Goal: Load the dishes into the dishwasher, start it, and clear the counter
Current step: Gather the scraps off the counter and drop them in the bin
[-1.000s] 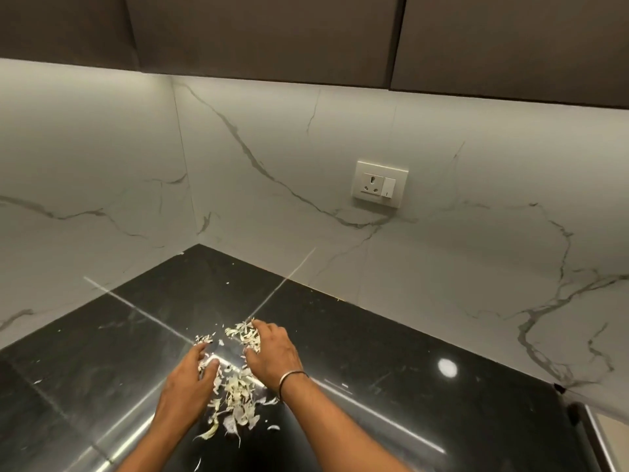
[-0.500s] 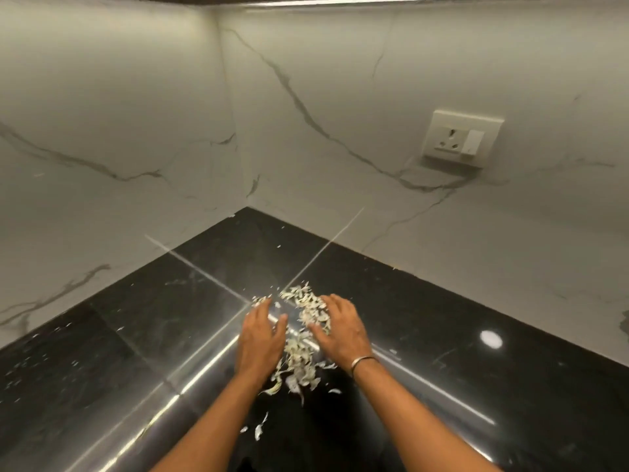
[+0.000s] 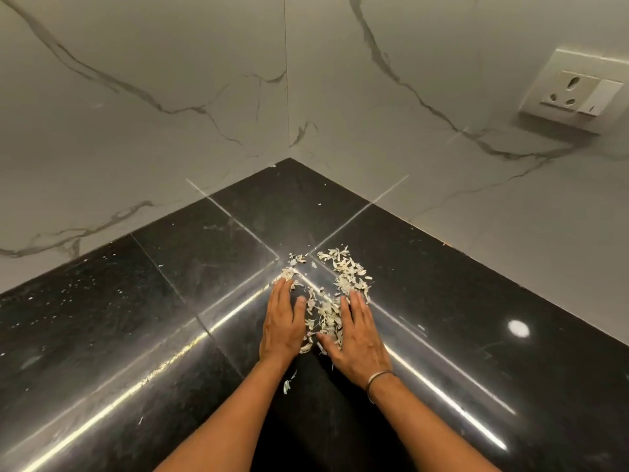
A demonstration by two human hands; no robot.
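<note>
**Counter scraps lie between two flat hands**

Nearest to the camera, two bare forearms reach forward over the black polished counter. Between the wrists one single flake lies alone on the stone, a little apart from the rest. A thin metal bangle sits on the right wrist.

Next come the hands. The left hand lies palm down on the counter, fingers straight and close together, pointing away toward the corner; it grips nothing. The right hand lies flat in the same way, with its thumb spread to the left at the near end of the heap. The two hands do not touch each other; they lie on both sides of the scraps. To the right of them a round bright reflection shows on the stone.

The scraps are pale, thin, dry flakes; of what, I cannot tell. They make a long narrow heap on the counter. Its long axis runs from the near end, between the palms, away toward the wall corner, and the far part leans a little to the right, beyond the right fingertips. A smaller cluster lies just at the left fingertips. The inner edges of both hands touch the flakes.

Farther away the counter ends in a corner, where two white marble walls with grey veins meet. High on the right wall a white socket with a switch is mounted.
</note>
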